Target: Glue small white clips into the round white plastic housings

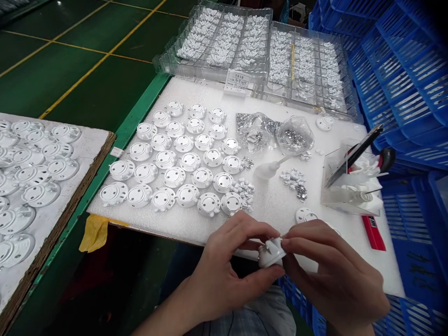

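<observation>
Near the front edge of the foam-topped table [196, 228], my left hand [233, 266] grips a small white round part [271, 254] between thumb and fingers. My right hand [329, 266] pinches at the upper right side of the same part; whether a smaller piece sits in its fingertips is hidden. Rows of white round parts with dark dots [175, 177] lie to the left on the foam. Beside them are a pile of small white pieces [243, 192], a white squeeze bottle [266, 170] and another small white pile [293, 179] with metal bits [301, 192].
Clear trays of white pieces [224, 37] stand at the back. Bags of metal bits [294, 135] lie mid-table. A clear tool holder [350, 186], a red box [374, 233] and blue crates [402, 79] are at the right. Another board [70, 186] holds more parts at left.
</observation>
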A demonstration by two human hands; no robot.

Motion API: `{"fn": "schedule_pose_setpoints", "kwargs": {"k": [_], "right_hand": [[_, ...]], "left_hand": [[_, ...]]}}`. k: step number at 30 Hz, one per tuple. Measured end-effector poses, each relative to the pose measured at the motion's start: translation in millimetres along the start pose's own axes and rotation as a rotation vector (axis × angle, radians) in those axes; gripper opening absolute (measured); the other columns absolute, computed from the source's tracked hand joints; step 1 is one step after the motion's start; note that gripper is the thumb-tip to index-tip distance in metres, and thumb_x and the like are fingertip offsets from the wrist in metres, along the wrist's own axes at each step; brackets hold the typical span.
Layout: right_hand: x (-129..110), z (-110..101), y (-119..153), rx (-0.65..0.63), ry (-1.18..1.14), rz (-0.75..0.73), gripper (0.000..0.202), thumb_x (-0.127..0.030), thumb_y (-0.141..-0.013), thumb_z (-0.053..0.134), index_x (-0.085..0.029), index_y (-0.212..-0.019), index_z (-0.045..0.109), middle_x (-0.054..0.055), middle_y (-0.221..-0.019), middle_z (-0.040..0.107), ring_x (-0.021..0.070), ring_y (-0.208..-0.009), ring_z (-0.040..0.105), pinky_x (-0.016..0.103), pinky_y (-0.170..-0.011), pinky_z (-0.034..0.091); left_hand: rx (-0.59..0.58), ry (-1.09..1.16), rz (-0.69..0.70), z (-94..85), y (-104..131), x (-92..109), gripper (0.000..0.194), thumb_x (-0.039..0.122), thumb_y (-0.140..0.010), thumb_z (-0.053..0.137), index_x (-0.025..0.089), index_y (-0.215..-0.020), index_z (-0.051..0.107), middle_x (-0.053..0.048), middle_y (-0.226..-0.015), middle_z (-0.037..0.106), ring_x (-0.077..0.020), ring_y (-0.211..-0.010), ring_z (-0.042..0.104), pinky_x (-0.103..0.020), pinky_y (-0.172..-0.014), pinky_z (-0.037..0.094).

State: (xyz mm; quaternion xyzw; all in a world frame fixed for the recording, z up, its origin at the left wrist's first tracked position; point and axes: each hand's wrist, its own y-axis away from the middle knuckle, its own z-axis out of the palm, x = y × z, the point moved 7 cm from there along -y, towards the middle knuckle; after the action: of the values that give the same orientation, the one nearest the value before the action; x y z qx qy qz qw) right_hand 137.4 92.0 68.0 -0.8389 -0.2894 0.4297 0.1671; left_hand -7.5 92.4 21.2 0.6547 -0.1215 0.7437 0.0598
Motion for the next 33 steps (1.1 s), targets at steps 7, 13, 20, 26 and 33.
{"fn": "schedule_pose_setpoints", "kwargs": {"k": [7,13,20,26,33], "right_hand": [[-3,2,-1,0.002,0.062,-0.052,0.029,0.004,-0.083,0.064,-0.02,-0.097,0.066,0.003,-0.079,0.069,0.0156,-0.07,0.067,0.028,-0.057,0.055],[-1,2,2,-0.001,0.063,-0.05,0.031,0.005,-0.082,0.063,-0.021,-0.098,0.067,0.003,-0.08,0.069,0.0169,-0.07,0.067,0.03,-0.058,0.056],[-2,3,-1,-0.004,0.011,-0.017,0.029,0.005,-0.081,0.063,-0.02,-0.094,0.066,0.002,-0.078,0.069,0.0149,-0.069,0.068,0.027,-0.06,0.055],[4,1,3,0.033,-0.109,0.06,0.03,0.004,-0.08,0.064,-0.023,-0.095,0.065,0.001,-0.079,0.071,0.0157,-0.068,0.068,0.028,-0.058,0.055],[2,-2,3,-0.001,-0.095,0.038,0.028,0.003,-0.083,0.065,-0.022,-0.096,0.065,0.003,-0.083,0.072,0.0166,-0.073,0.068,0.03,-0.06,0.054]], "left_hand": [[-0.034,0.127,-0.054,0.3,1,-5,0.035,0.016,-0.083,0.084,0.026,-0.114,0.074,-0.005,-0.104,0.068,-0.0166,-0.094,0.068,-0.024,-0.083,0.062],[-0.034,0.171,-0.135,1.6,1,-10,0.034,0.016,-0.083,0.083,0.028,-0.113,0.074,-0.004,-0.107,0.068,-0.0168,-0.098,0.069,-0.024,-0.087,0.061],[-0.079,0.152,-0.116,1.2,2,-8,0.034,0.016,-0.084,0.082,0.029,-0.115,0.075,-0.003,-0.105,0.067,-0.0151,-0.097,0.066,-0.022,-0.085,0.06],[-0.097,0.191,-0.118,0.5,2,-7,0.035,0.021,-0.084,0.084,0.03,-0.116,0.075,-0.006,-0.108,0.066,-0.018,-0.098,0.068,-0.028,-0.087,0.063],[-0.159,0.176,-0.123,-1.5,0,-1,0.046,0.014,-0.077,0.089,0.032,-0.117,0.075,-0.006,-0.118,0.07,-0.0213,-0.109,0.072,-0.031,-0.093,0.063]]}}
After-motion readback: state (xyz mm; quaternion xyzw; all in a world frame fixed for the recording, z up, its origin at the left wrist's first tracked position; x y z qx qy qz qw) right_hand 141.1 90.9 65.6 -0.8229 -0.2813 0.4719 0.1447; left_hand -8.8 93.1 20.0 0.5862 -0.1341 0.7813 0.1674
